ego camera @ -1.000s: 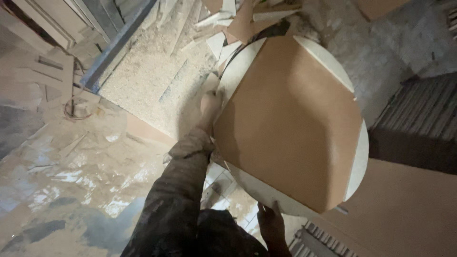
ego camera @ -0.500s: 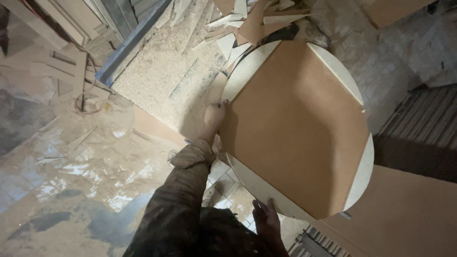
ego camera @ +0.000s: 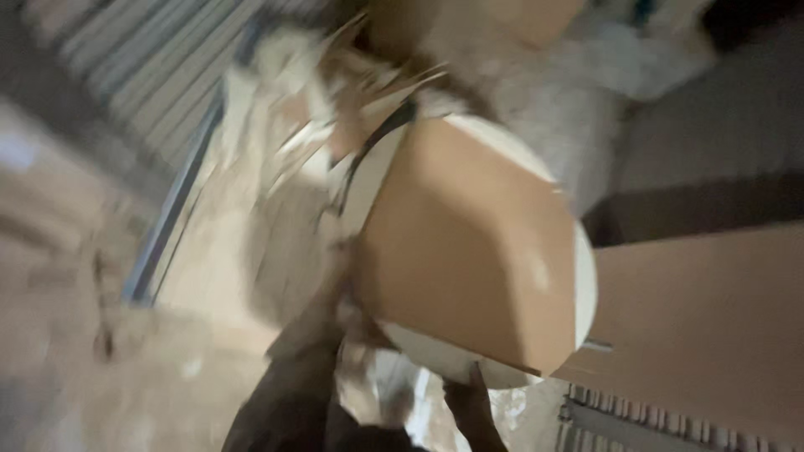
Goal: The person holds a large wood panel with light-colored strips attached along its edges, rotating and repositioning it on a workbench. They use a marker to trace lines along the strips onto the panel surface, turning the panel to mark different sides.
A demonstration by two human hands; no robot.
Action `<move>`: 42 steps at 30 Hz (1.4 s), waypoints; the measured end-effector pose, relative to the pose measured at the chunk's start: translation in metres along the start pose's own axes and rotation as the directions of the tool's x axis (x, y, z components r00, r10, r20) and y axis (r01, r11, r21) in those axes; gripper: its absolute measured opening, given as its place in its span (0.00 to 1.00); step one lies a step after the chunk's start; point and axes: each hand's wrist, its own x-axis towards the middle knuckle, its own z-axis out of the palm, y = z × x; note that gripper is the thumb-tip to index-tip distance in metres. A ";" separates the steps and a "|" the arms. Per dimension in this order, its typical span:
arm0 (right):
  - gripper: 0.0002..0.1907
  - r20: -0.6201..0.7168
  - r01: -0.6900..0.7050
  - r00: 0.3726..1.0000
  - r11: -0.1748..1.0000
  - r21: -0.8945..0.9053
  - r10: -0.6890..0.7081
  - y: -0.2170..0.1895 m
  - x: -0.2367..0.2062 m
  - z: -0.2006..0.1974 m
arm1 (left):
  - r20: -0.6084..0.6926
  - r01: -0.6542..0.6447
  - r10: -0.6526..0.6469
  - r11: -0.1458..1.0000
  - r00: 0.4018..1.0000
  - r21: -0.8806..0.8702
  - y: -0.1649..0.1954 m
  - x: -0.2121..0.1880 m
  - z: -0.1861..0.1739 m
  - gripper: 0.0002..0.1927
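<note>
you carry the round board (ego camera: 469, 251), left hand (ego camera: 347, 289) and right hand (ego camera: 473, 402) gripping its edges; next needs firm footing.

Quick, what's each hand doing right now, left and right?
Left hand: on the left edge of the round white board, grip blurred, cannot be told.
Right hand: holding that board's lower edge.

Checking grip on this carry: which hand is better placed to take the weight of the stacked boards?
Probably the right hand: it sits under the lower edge of the white round board beneath the brown board. The left hand is at the side edge, blurred, more steadying than bearing.
</note>
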 end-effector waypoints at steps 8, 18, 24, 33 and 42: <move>0.26 -0.143 -0.067 0.974 0.825 0.561 0.176 -0.042 -0.040 -0.040 | 0.007 -0.144 0.162 0.851 0.987 0.504 0.008 -0.083 0.038 0.27; 0.39 -0.411 -0.014 0.860 0.817 0.576 0.304 0.002 -0.155 -0.099 | -0.273 0.260 -0.122 0.788 0.954 0.559 -0.059 -0.201 0.086 0.31; 0.39 -0.524 0.173 0.803 0.731 0.660 0.284 0.059 -0.243 -0.148 | -0.085 0.156 -0.140 0.646 0.987 0.748 -0.107 -0.251 0.156 0.21; 0.37 -0.792 0.411 0.424 0.686 0.600 0.439 0.140 -0.405 -0.164 | 0.410 -0.276 -0.514 0.317 0.754 0.907 -0.240 -0.289 0.253 0.20; 0.27 -0.724 0.543 -0.123 0.657 0.524 0.679 0.197 -0.552 0.013 | 0.328 -0.648 -0.808 -0.085 0.489 0.757 -0.296 -0.276 0.214 0.24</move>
